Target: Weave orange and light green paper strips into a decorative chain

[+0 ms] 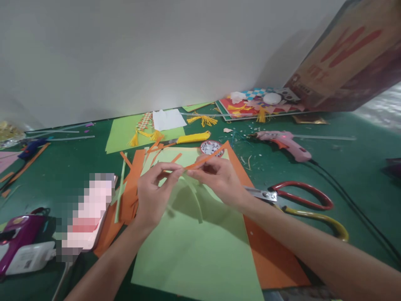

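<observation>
Both hands meet above a light green paper sheet (194, 255), fingertips almost touching. My left hand (158, 188) pinches the near end of paper strips, thumb against forefinger. In my right hand (222, 177) an orange paper strip (209, 157) is pinched and slants up to the right. A light green paper strip (196, 202) hangs curved from between the fingertips. How the two strips cross is hidden by the fingers. Under the green sheet lies orange paper (269, 255), and cut orange strips (130, 184) lie to the left of my left hand.
Scissors (272, 195) and a pink glue gun (288, 142) with its cord lie at the right. A yellow cutter (192, 137) and a round box of beads (210, 148) sit behind the hands. A phone (89, 213) is at the left. A paper bag (341, 62) stands at back right.
</observation>
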Action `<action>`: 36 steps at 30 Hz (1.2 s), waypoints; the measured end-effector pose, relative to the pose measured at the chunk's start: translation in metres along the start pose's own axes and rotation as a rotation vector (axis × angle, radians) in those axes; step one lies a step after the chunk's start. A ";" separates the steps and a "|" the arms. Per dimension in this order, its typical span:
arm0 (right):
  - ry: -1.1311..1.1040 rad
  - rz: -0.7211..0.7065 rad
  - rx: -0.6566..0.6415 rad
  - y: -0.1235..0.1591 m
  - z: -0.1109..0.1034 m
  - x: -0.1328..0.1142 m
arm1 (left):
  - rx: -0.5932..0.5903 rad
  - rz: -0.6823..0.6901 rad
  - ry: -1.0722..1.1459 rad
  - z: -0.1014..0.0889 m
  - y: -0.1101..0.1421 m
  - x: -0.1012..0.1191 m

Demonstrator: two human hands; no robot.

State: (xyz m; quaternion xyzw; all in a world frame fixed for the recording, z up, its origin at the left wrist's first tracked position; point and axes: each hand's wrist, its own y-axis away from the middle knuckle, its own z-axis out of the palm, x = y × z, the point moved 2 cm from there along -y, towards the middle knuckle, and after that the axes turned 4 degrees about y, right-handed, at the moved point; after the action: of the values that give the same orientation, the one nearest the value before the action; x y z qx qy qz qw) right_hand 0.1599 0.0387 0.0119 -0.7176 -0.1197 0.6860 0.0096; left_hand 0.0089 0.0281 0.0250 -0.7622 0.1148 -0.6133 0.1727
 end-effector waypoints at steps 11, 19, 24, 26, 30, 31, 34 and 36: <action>0.062 0.004 -0.043 0.002 0.002 -0.007 | -0.034 -0.012 0.014 0.000 0.001 -0.001; 0.212 0.003 -0.122 0.002 0.007 -0.001 | 0.037 -0.109 0.141 0.001 0.000 0.002; 0.195 0.059 -0.218 -0.001 0.008 0.002 | 0.089 -0.167 0.215 -0.001 -0.002 -0.003; 0.205 0.102 -0.249 0.000 0.009 0.004 | 0.093 -0.168 0.247 -0.003 -0.004 -0.004; 0.229 0.158 -0.289 0.001 0.011 0.009 | 0.152 -0.140 0.295 -0.009 -0.011 -0.006; 0.238 0.160 -0.296 0.001 0.011 0.010 | 0.181 -0.135 0.299 -0.011 -0.013 -0.006; 0.334 0.139 -0.288 -0.001 0.007 0.012 | 0.293 -0.126 0.319 -0.017 -0.019 -0.008; 0.489 0.082 -0.226 -0.004 0.002 0.011 | 0.348 -0.115 0.361 -0.019 -0.022 -0.008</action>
State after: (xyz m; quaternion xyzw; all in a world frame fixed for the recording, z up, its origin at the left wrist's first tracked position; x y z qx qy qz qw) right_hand 0.1578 0.0444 0.0016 -0.8626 -0.1604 0.4746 -0.0699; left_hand -0.0127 0.0489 0.0300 -0.6045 -0.0072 -0.7586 0.2430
